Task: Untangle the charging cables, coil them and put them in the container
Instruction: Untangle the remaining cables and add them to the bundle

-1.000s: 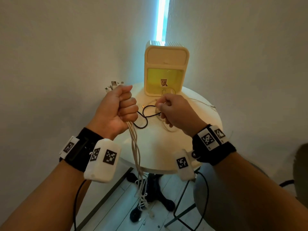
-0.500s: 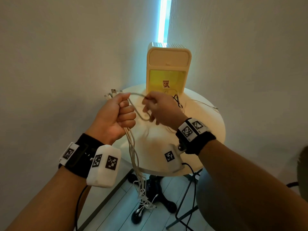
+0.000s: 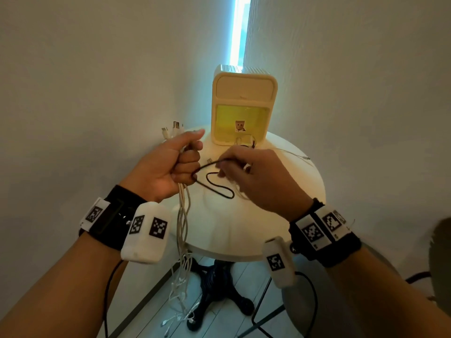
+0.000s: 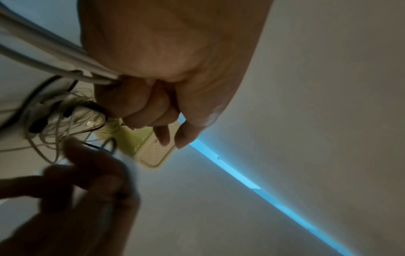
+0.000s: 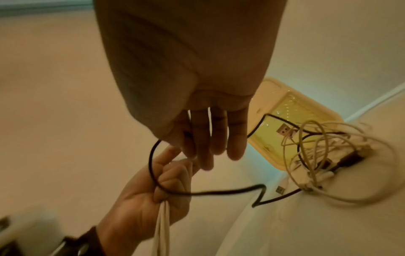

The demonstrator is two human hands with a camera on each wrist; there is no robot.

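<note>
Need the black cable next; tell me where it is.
In the head view, the black cable loops over the round table, pinched by the right hand, beside the left hand.

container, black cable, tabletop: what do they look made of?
Cream box-shaped container: looks like matte moulded plastic, with rounded corners; its yellow front panel is translucent, probably tinted plastic. Thin black cable: seems rubbery or braided sheath, dull, holding kinks; too fine to tell which. Round white tabletop: smooth, faintly glossy; painted wood or laminate, cannot tell.
</note>
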